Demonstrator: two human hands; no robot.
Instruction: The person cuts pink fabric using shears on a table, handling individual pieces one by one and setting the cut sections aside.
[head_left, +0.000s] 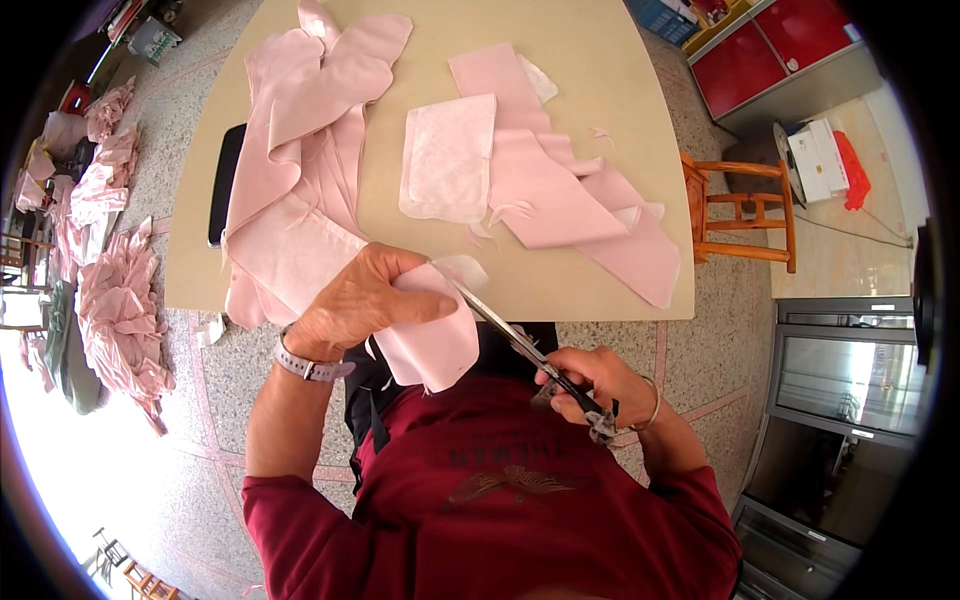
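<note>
My left hand grips a pink fabric piece that hangs over the table's near edge, thumb on top. My right hand is closed round the handles of long scissors, which look wrapped in ragged material. Their blades point up and left, and the tips meet the fabric edge beside my left fingers. Left of centre on the table lies a long heap of pink fabric. A stack of squarish pink pieces rests at the middle, next to overlapping pink strips. Small curled offcuts lie around them.
A black phone-like slab lies at the left edge of the beige table. Bundles of pink fabric are piled on the left. A wooden chair stands close to the table's right side, with a glass-fronted cabinet beyond.
</note>
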